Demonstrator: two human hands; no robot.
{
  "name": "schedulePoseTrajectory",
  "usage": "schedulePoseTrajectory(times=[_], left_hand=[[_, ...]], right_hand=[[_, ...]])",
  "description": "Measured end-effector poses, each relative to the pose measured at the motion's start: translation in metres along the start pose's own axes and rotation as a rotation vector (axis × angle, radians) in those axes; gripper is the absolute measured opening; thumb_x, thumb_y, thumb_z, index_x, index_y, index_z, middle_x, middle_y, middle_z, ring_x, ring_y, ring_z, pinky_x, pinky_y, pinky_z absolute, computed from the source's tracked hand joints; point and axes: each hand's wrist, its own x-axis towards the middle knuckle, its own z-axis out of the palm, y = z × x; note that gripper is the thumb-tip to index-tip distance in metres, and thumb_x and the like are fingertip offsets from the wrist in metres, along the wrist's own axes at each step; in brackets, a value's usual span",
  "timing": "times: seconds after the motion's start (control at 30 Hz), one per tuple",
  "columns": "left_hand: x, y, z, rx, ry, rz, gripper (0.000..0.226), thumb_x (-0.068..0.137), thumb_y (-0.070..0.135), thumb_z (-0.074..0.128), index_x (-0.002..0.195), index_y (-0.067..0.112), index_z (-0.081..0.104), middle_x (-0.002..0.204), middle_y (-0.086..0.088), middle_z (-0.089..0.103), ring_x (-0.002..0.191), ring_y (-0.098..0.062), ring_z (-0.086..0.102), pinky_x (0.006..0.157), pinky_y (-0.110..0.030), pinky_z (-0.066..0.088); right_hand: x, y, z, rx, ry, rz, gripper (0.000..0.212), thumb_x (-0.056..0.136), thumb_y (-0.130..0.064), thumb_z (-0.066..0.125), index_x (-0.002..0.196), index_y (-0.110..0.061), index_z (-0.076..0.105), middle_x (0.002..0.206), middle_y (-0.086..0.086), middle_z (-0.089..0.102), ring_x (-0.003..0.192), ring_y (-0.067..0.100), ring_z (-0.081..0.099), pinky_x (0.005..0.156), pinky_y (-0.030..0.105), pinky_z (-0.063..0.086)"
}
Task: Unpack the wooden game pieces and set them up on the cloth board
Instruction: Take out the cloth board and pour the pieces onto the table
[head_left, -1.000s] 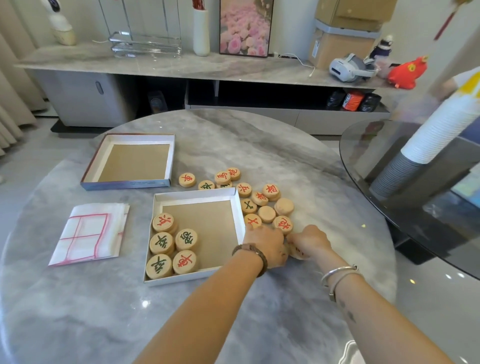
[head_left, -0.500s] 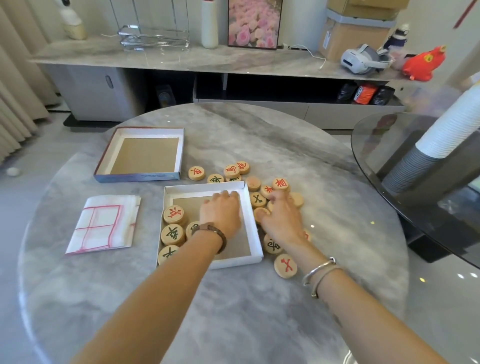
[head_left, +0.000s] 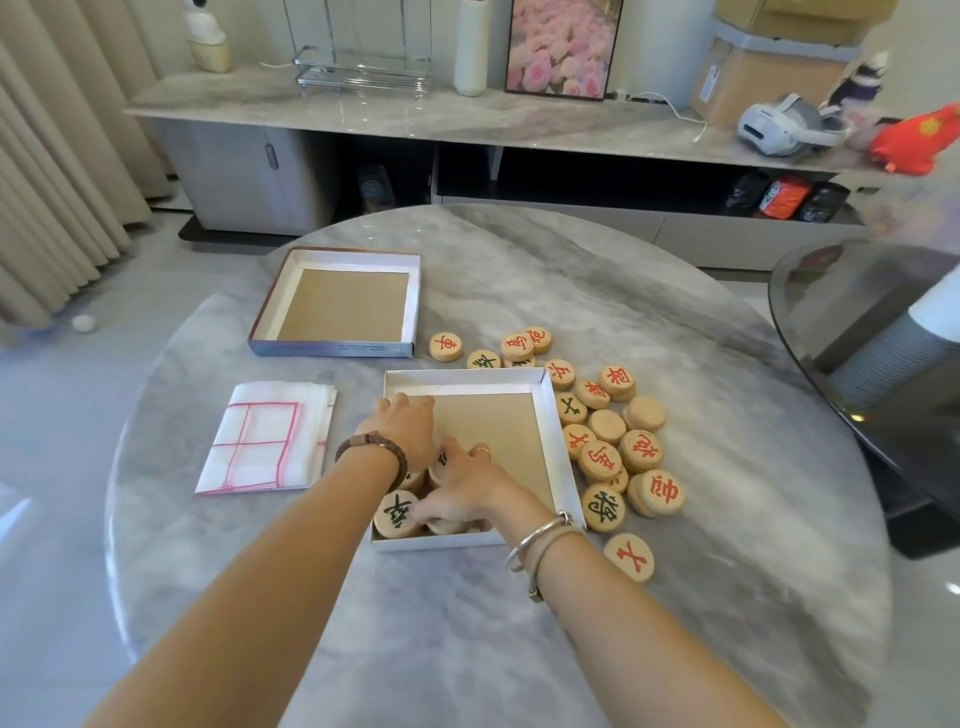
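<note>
Caution: right hand fingers curl round pieces at box 7 o'clock; left hand fingers lie straight. Crowding risks dropped pieces

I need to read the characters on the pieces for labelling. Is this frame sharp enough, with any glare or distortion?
Head view: pieces right of the box are sharp, evenly lit, legible; the left hand and right hand hide most pieces inside it; the table shows only soft sheen, no glare on pieces; wide-angle bending and smearing toward the right edge.
</note>
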Motion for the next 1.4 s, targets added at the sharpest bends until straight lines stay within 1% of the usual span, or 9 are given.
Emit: schedulePoseTrajectory(times=[0.23,0.33,0.43,0.57,0.7,0.87,1.0,1.13,1.4], left_hand=[[0.005,-0.003,-0.006,-0.004,-0.020,0.012,0.058,0.090,0.036,0.054,0.139,0.011,0.036,0.138,-0.012,0.038,0.130,-0.029,0.036,0.107,-0.040,0.038],[0.005,-0.003,-0.004,-0.024,-0.027,0.019,0.060,0.089,0.038,0.056,0.139,0.011,0.036,0.139,-0.012,0.038,0.131,-0.028,0.036,0.108,-0.040,0.038],[0.003,-0.001,0.000,-0.025,-0.035,0.023,0.057,0.090,0.035,0.056,0.139,0.012,0.037,0.139,-0.011,0.036,0.132,-0.028,0.034,0.108,-0.039,0.037],[0.002,0.001,0.005,-0.050,-0.074,-0.009,0.056,0.086,0.024,0.058,0.136,0.011,0.036,0.137,-0.011,0.034,0.127,-0.031,0.039,0.103,-0.039,0.042],[0.004,0.005,0.008,-0.022,-0.135,-0.018,0.055,0.084,0.020,0.062,0.132,0.012,0.036,0.133,-0.013,0.039,0.117,-0.032,0.049,0.093,-0.037,0.046],[0.005,0.002,0.007,-0.003,-0.180,0.003,0.060,0.080,0.022,0.065,0.133,0.013,0.037,0.129,-0.011,0.039,0.114,-0.033,0.051,0.091,-0.039,0.048],[0.004,0.006,0.016,0.069,-0.135,0.003,0.059,0.082,0.024,0.065,0.132,0.013,0.036,0.130,-0.010,0.037,0.118,-0.034,0.047,0.094,-0.038,0.047],[0.005,0.015,0.028,0.211,-0.060,0.037,0.047,0.090,0.020,0.054,0.134,0.016,0.035,0.132,-0.010,0.035,0.123,-0.033,0.042,0.099,-0.042,0.044],[0.002,0.014,0.025,0.176,-0.036,0.080,0.035,0.094,0.017,0.049,0.128,0.019,0.042,0.126,-0.008,0.040,0.109,-0.029,0.056,0.089,-0.036,0.051]], right_hand=[[0.001,-0.001,-0.010,0.091,-0.093,0.024,0.086,0.077,-0.014,0.074,0.143,-0.021,0.020,0.143,0.019,0.024,0.131,0.034,0.034,0.100,0.047,0.046],[-0.002,0.003,-0.015,0.024,-0.110,0.015,0.082,0.078,-0.007,0.071,0.141,-0.022,0.022,0.137,0.017,0.030,0.120,0.033,0.044,0.092,0.042,0.051],[-0.003,0.004,-0.010,-0.082,-0.095,0.004,0.076,0.078,-0.010,0.069,0.138,-0.021,0.024,0.134,0.017,0.029,0.112,0.033,0.049,0.088,0.038,0.048],[0.001,0.005,0.002,-0.216,-0.020,0.007,0.083,0.076,-0.019,0.070,0.140,-0.026,0.017,0.146,0.020,0.017,0.122,0.039,0.044,0.100,0.043,0.043],[-0.001,0.008,0.000,-0.298,-0.041,-0.027,0.088,0.076,-0.019,0.070,0.144,-0.030,0.015,0.145,0.019,0.019,0.122,0.038,0.044,0.100,0.042,0.042],[-0.003,0.009,0.001,-0.360,0.053,-0.074,0.072,0.083,-0.018,0.062,0.141,-0.023,0.019,0.143,0.023,0.022,0.117,0.036,0.048,0.096,0.039,0.041],[-0.003,0.021,-0.010,-0.335,0.158,-0.018,0.058,0.084,-0.016,0.057,0.135,-0.022,0.027,0.139,0.022,0.029,0.118,0.038,0.045,0.094,0.041,0.041],[-0.004,0.031,-0.015,-0.284,0.237,0.018,0.053,0.087,-0.014,0.056,0.133,-0.023,0.031,0.135,0.017,0.031,0.119,0.036,0.043,0.095,0.040,0.041],[-0.003,0.032,-0.013,-0.282,0.355,-0.040,0.052,0.087,-0.008,0.055,0.130,-0.025,0.032,0.130,0.015,0.034,0.112,0.037,0.046,0.087,0.040,0.044]])
